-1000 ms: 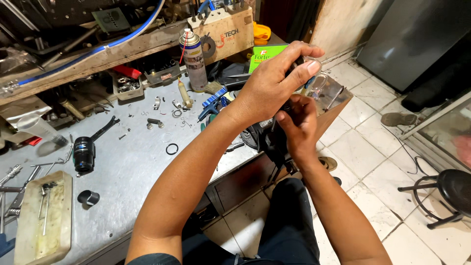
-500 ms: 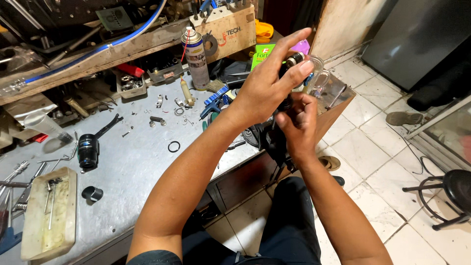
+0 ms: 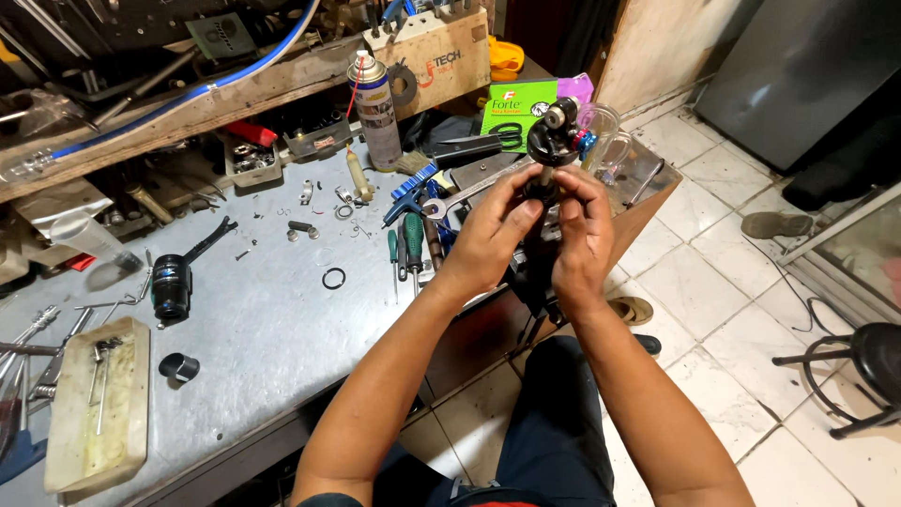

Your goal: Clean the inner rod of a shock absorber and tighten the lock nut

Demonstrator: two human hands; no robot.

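Tray: pale tray (image 3: pixel 94 413) with small metal parts, far left of the shock absorber, keeping bits together
Worktop: grey worktop (image 3: pixel 253 310), left of it
Left hand: left hand (image 3: pixel 488 239), fingers closed on its shaft, steadying
Shock absorber: black shock absorber (image 3: pixel 549 141), upright
Right hand: right hand (image 3: pixel 582 235), fingers gripping the shaft opposite

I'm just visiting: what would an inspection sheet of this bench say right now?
Surface: grey metal bench, scuffed.
Job's things: black shock absorber, upright, held by its shaft.
Clutter: spray can, black ring, screwdrivers, wrench, tray, black cylinder.
Hands: left hand and right hand both grip the shaft.
Cables: blue hose along the shelf.
Surroundings: white tiled floor, stool.
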